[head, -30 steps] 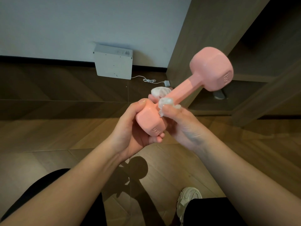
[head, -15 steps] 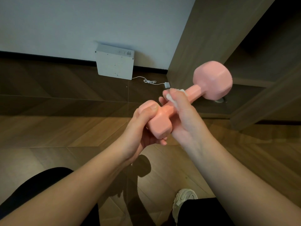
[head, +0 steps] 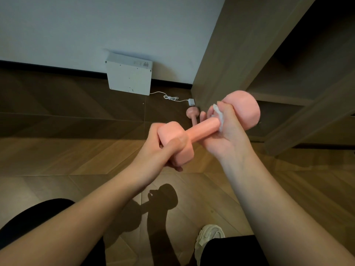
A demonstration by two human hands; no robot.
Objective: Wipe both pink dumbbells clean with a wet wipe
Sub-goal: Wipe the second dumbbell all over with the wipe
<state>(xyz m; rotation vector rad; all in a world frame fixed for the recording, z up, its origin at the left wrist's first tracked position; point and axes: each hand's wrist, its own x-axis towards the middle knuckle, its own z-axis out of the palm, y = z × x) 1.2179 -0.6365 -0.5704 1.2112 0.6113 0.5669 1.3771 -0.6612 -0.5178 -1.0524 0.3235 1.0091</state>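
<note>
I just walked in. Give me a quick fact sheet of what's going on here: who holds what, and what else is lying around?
left hand: gripping one end of the held dumbbell
right hand: wrapped round the handle near the far head, pressing a wet wipe on it
second dumbbell: on the floor, behind the hands, partly hidden
white box: leaning on the wall
charger cable: white, on the floor, running from the box
shoe: pale, bottom of view

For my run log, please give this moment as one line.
left hand: holds dumbbell end | right hand: wipe on handle by far end | second dumbbell: on floor
</note>
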